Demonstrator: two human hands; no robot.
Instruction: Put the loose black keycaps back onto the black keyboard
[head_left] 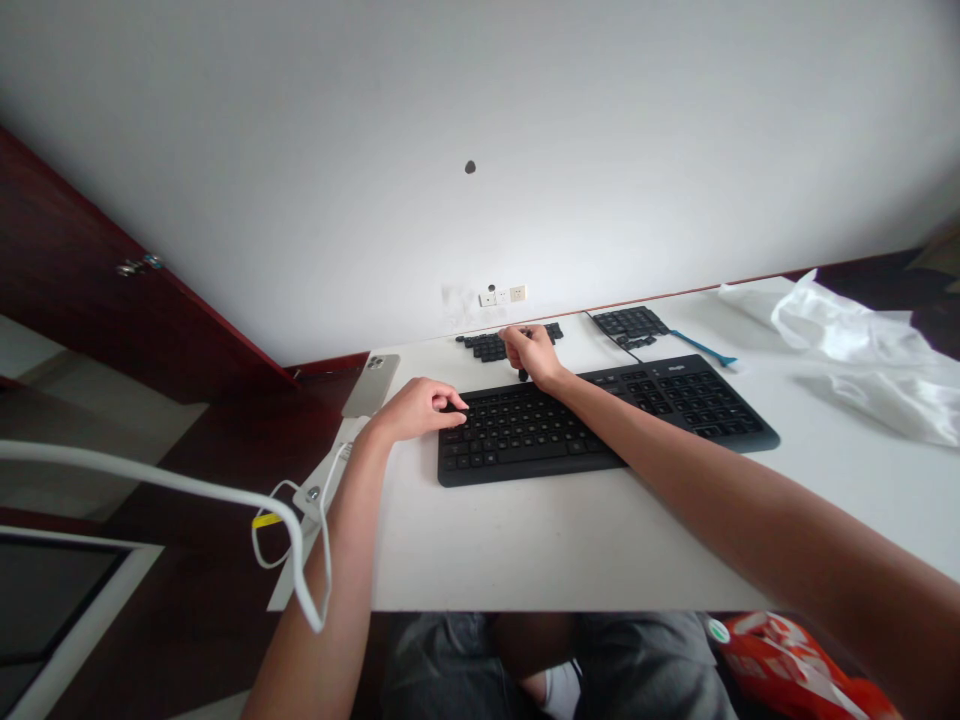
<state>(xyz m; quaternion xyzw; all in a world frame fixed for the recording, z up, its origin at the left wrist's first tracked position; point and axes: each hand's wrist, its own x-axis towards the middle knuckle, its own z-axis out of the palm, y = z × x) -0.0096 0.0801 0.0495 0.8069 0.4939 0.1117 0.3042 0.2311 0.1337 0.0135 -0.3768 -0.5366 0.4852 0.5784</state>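
A black keyboard lies slightly slanted on the white table. My left hand is at its upper left corner, fingers curled, with thumb and index fingertips close together over the edge keys. Above the keyboard's top edge, my right hand is closed in a fist round a black tool; only its dark lower end shows, so its kind is unclear. My right forearm crosses over the keyboard and hides some keys. Loose black keycaps lie behind the right hand, and more keycaps sit in a block farther right.
A thin blue tool lies near the right keycaps. White plastic bags cover the table's right side. At the left edge are a phone, a power strip and a white cable. Wall sockets are behind.
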